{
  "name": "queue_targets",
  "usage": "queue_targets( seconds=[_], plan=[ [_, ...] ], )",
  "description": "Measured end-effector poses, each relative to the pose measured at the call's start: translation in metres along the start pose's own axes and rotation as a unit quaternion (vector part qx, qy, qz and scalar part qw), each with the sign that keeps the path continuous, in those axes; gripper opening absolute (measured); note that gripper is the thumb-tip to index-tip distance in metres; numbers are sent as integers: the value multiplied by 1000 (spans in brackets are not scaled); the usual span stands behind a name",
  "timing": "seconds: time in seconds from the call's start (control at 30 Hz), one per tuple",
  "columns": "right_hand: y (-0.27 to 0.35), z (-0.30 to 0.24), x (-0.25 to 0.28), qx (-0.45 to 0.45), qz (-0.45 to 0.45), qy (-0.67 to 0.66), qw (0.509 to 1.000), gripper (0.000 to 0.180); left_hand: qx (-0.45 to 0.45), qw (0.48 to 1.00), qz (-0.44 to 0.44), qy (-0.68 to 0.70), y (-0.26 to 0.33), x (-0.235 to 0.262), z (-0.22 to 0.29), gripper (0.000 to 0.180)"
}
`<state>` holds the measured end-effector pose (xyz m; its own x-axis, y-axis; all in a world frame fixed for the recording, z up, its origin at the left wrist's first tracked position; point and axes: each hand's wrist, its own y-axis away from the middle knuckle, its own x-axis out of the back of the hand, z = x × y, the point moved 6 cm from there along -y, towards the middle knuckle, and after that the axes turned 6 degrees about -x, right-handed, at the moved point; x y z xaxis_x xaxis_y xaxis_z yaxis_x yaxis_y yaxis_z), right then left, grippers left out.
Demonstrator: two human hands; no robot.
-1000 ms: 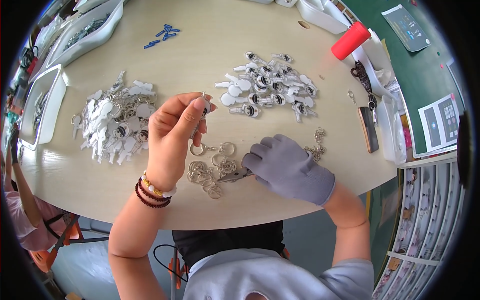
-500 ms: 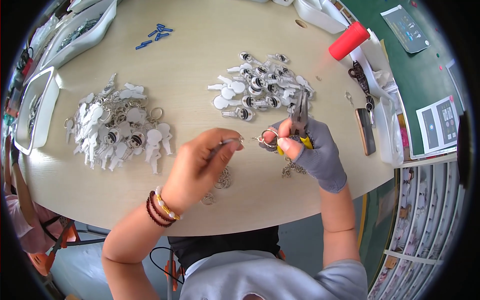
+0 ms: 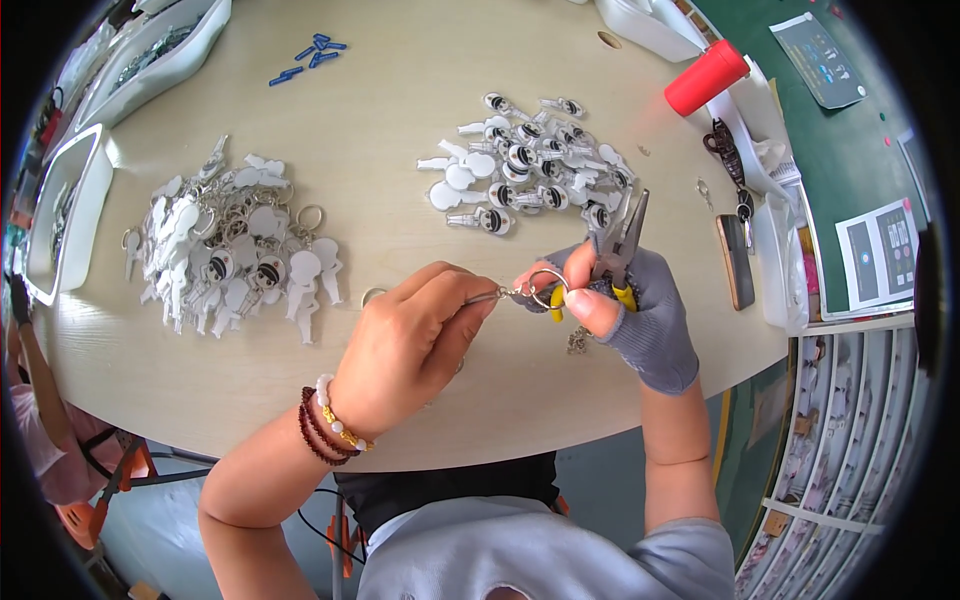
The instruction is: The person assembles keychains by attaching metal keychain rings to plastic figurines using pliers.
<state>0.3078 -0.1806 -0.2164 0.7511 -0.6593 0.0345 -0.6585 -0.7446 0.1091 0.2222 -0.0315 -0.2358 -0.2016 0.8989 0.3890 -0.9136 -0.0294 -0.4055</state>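
Observation:
My right hand, in a grey fingerless glove, holds pliers with yellow grips, jaws pointing away from me. Its bare thumb and finger also pinch a split key ring. A short metal link chain runs from that ring toward my left hand. That hand is bare and closed, its fingertips pinching a thin metal piece against the chain's end; its kind is hidden by the fingers. Another ring shows beside my left knuckles; whether it is held I cannot tell.
Finished-looking figure keychains lie heaped at left. Loose flat figure charms are piled beyond my hands. Small chains lie beneath my right hand. Blue pieces, white trays, a red cylinder and a phone lie around.
My left hand has moved right, bringing its metal piece up to the chain on the key ring. The pliers' jaws have swung slightly right within my right hand.

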Motion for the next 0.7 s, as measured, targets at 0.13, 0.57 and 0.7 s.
queue_targets(
  seconds=[0.13,0.57,0.7],
  plan=[
    [2,-1,-2,-20,-4,-3,1000,7,30,999,0,18,0,3,0,11],
    [6,14,-15,-122,-58,-355,925,78,-114,982,137,-68,2,35,16,22],
    [11,-2,-25,135,23,265,954,51,-214,950,146,-174,1,35,29,28]
  ],
)
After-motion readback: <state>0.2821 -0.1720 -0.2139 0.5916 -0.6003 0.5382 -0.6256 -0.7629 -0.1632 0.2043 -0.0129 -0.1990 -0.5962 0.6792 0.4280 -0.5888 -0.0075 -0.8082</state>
